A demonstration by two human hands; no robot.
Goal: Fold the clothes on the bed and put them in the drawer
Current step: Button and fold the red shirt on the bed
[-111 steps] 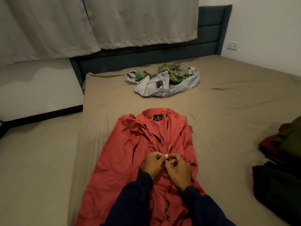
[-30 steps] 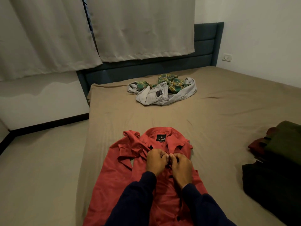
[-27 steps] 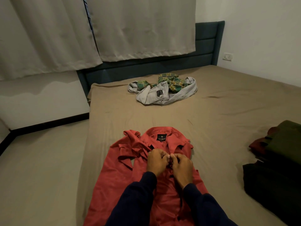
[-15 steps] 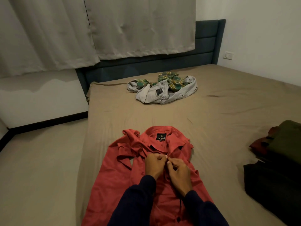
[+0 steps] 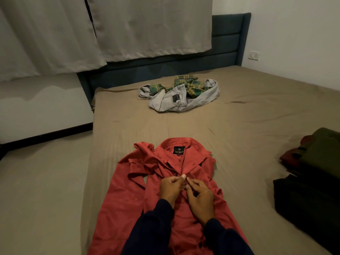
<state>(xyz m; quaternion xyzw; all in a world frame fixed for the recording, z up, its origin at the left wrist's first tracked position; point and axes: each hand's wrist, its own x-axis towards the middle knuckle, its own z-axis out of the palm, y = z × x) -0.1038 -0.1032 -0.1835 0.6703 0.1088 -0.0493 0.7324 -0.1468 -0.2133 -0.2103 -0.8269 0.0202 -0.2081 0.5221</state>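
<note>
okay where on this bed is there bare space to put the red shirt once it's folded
Bare sheet lies between the red shirt and the grey and plaid heap, and right of the shirt up to the dark stacks. The bed is crowded at that right edge, and under both hands.

Both hands, left (image 5: 172,187) and right (image 5: 199,196), fingers pinching the red shirt (image 5: 127,203) placket on the bed (image 5: 248,126)

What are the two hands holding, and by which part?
Both the left hand and right hand pinch the red shirt at its front button strip, just below the collar.
</note>
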